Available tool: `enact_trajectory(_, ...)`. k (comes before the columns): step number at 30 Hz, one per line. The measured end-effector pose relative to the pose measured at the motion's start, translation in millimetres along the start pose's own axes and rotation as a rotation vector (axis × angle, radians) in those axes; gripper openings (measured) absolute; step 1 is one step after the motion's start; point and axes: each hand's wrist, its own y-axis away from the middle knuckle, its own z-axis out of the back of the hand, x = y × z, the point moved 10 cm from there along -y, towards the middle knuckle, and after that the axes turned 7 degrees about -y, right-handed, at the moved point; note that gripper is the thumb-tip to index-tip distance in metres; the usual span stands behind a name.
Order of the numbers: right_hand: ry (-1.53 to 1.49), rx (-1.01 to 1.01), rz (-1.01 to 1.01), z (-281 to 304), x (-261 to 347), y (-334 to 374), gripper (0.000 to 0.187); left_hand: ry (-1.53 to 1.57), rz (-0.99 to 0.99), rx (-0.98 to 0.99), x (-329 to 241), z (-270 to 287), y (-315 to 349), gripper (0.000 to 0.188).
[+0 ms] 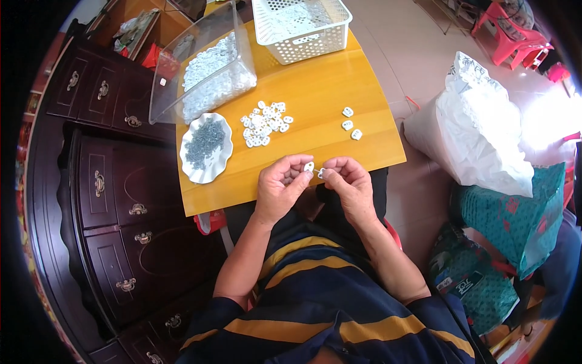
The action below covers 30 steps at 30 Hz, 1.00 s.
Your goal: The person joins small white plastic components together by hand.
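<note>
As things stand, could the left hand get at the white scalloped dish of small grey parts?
Probably yes. The left hand, pinching a small white piece, sits just right of the dish, with only bare yellow table between them. It would likely need to let the piece go first.

One small white plastic piece (309, 166) was pinched between the fingertips of the left hand (280, 185), held above the near edge of the desk. A second small piece (321, 173), pale and partly hidden, sat at the fingertips of the right hand (348, 185), just beside the first; contact between them could not be determined.
</note>
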Motion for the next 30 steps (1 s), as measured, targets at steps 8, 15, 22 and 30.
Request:
enact_trajectory(8, -0.026, 0.003, -0.021, -1.9, -0.5, -0.2, 0.011, -0.005, -0.04, -0.031, -2.6, 0.9, -3.3, 0.027)
enact_trajectory(15, -0.023, 0.006, -0.019, -1.6, -0.3, -0.4, 0.011, -0.041, -0.053, 0.016, -6.1, -0.2, -4.1, 0.027)
enact_trajectory(22, 0.02, 0.004, -0.018, 0.3, 0.0, -0.9, 0.01, -0.186, -0.088, 0.041, -21.2, -2.0, -5.5, 0.025)
enact_trajectory(30, 0.015, 0.011, 0.009, -3.1, -0.4, -0.9, 0.011, -0.166, -0.061, 0.093, -16.8, -7.6, -4.4, 0.025)
